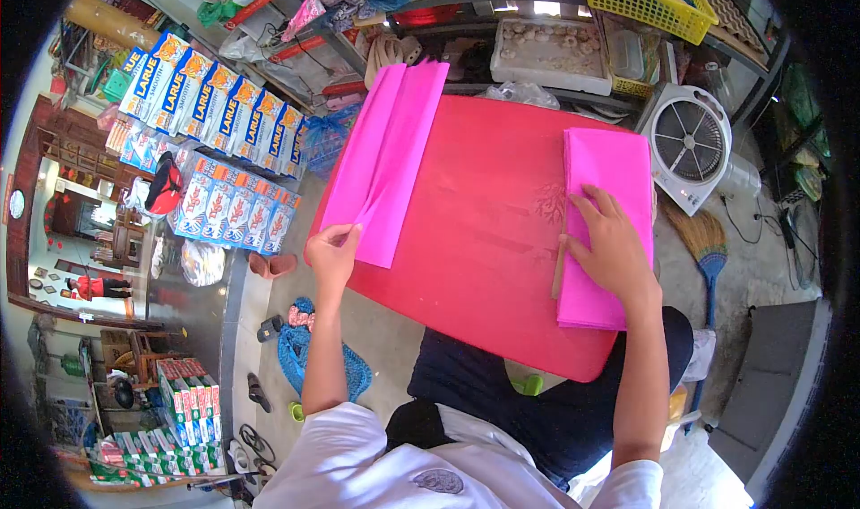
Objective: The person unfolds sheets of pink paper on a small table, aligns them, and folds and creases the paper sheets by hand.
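Note:
On the left of the red table lies a pile of bright pink paper sheets, its upper sheet raised in lengthwise folds. My left hand pinches the near edge of this pink paper between thumb and fingers. A neat stack of folded pink paper sits at the table's right side. Flat across that stack rests my right hand, open, with fingers apart. The thumb and fingertips reach the stack's left edge, beside a thin brown strip.
A white box fan and a straw broom stand right of the table. Behind it is a shelf with a white foam tray and yellow basket. Several beer cartons are stacked at left. A blue bag lies on the floor.

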{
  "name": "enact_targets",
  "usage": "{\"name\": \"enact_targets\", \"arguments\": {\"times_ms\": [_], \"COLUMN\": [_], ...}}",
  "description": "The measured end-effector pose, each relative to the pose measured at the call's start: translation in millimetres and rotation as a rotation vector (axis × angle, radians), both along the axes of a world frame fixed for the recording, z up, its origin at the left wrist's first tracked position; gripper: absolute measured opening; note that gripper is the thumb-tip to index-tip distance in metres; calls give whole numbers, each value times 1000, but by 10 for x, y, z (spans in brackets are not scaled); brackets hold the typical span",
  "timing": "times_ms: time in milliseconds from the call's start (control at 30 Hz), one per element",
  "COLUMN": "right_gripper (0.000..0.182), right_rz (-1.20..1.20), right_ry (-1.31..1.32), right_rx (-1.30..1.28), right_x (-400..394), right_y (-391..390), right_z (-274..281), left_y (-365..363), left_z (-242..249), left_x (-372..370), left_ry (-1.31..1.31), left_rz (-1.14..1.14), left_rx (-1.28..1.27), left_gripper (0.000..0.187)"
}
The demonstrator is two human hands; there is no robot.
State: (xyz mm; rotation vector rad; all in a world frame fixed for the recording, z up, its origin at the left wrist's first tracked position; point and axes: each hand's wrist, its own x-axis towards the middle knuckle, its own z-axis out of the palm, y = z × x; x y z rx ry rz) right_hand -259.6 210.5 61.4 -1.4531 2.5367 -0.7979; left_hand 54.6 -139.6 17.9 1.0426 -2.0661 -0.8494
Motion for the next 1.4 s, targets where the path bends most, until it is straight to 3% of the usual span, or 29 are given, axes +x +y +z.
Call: {"name": "enact_targets", "arguments": {"times_ms": [233, 500, 800, 1000, 1400], "right_gripper": [60, 62, 61, 62, 61], "right_rz": [1, -7, -3, 0, 1], "right_ry": [-19, -4, -5, -2, -4], "right_rx": [-12, 12, 5, 0, 16], "right_x": [9, 8, 5, 2, 7], "right_y": [-1, -8, -9, -4, 10], "right_z": [23, 11, 4, 9, 3], "left_y": [-10, 53, -50, -153, -106], "left_z": [58, 221, 320, 467, 1285], "left_x": [-14, -35, -30, -18, -180], "left_ry": [169, 248, 299, 231, 121], "left_rz": [0, 18, 15, 41, 169], "left_rx": [92, 284, 349, -14, -375], "left_gripper": [10, 20, 17, 20, 19]}}
